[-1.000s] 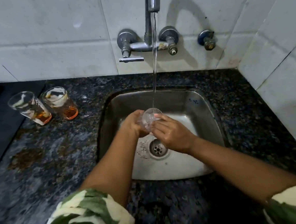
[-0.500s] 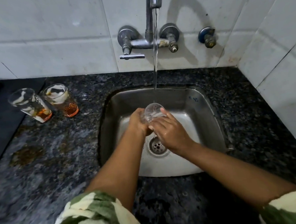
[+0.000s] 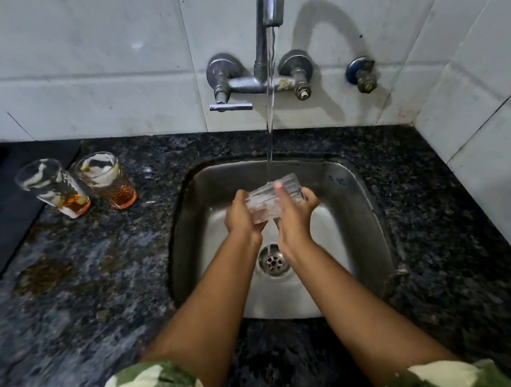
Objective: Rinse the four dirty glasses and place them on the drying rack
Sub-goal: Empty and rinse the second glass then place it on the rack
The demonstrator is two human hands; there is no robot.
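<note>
A clear ribbed glass (image 3: 271, 200) lies tilted on its side under the running water stream (image 3: 270, 133), above the steel sink (image 3: 364, 205). My left hand (image 3: 240, 216) grips its lower end from the left. My right hand (image 3: 295, 218) wraps its upper part from the right, fingers over the rim end. Water runs off the glass toward the drain (image 3: 273, 262). Two dirty glasses (image 3: 54, 189) (image 3: 107, 179) with orange dregs and white residue stand side by side on the dark granite counter, left of the sink. No drying rack is in view.
A wall-mounted tap (image 3: 260, 80) with a lever handle (image 3: 230, 107) sits on the white tiles above the sink. A small blue valve (image 3: 360, 74) is to its right. A brown stain (image 3: 44, 274) marks the counter at left. A dark mat (image 3: 6, 206) lies at far left.
The glass has turned from mouth-up under the stream to lying on its side. My right hand has shifted from over its mouth to around its outside.
</note>
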